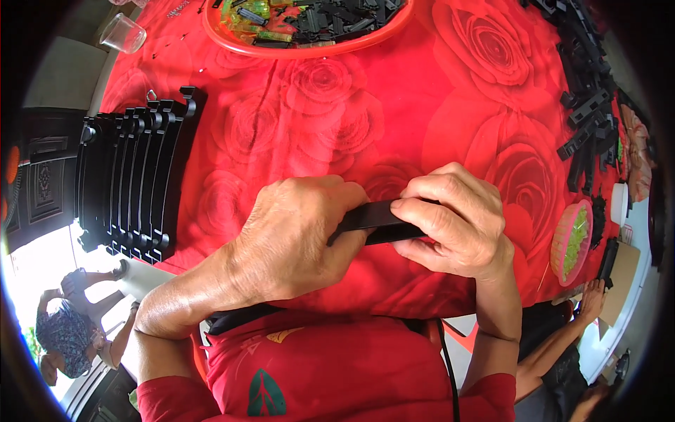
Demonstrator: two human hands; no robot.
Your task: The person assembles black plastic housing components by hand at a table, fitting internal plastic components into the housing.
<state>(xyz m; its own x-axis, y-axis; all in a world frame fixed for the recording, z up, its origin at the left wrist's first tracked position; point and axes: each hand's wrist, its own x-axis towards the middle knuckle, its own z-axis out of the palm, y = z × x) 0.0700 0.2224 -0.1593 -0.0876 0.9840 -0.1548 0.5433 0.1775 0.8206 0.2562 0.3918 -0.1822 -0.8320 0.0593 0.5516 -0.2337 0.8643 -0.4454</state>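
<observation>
Between my two hands, just beyond the table's near edge, is a flat black plastic piece (371,216). My left hand (299,225) wraps round its left end, hiding that end in the palm. With fingers above and thumb below, my right hand (453,221) grips the right end. A dark gap shows along the piece's lower side; what lies inside cannot be made out. To the left, a row of several long, curved black plastic parts (137,179) stands side by side on the table.
A rose-patterned red cloth (281,105) covers the table. At the back sits an orange-red basin (309,50) of small black and yellow-green parts. Black pieces (590,105) pile up at the right, near a pink basket (571,243). A clear cup (123,34) stands far left. Other people sit nearby.
</observation>
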